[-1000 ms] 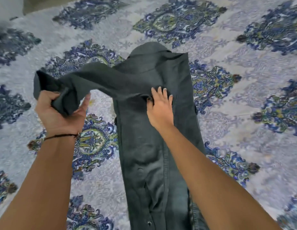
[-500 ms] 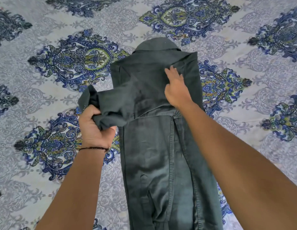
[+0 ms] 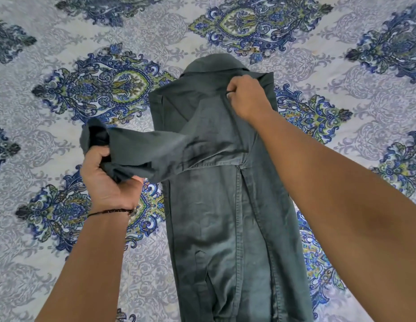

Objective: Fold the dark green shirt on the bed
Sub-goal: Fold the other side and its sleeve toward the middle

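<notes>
Sleeve (image 3: 142, 152) of dark green shirt (image 3: 225, 217) being gripped by left hand (image 3: 109, 180) (fingers curled round cuff end); shoulder fabric being pinched by right hand (image 3: 247, 98), collar (image 3: 214, 63) lying just beyond it.

single head-worn wide-angle cam, pointing forward and down onto the bed (image 3: 341, 54), pretty close, bed fills the frame, forearms (image 3: 91, 263) reach in from the bottom

Bedspread (image 3: 341, 66): pale, grey scrollwork ground, spread flat, filling the view.
Medallions (image 3: 253, 19): blue, green and yellow paisley, repeated in staggered rows, some partly covered.
Bracelet (image 3: 109, 211): thin black cord, round a wrist.
</notes>
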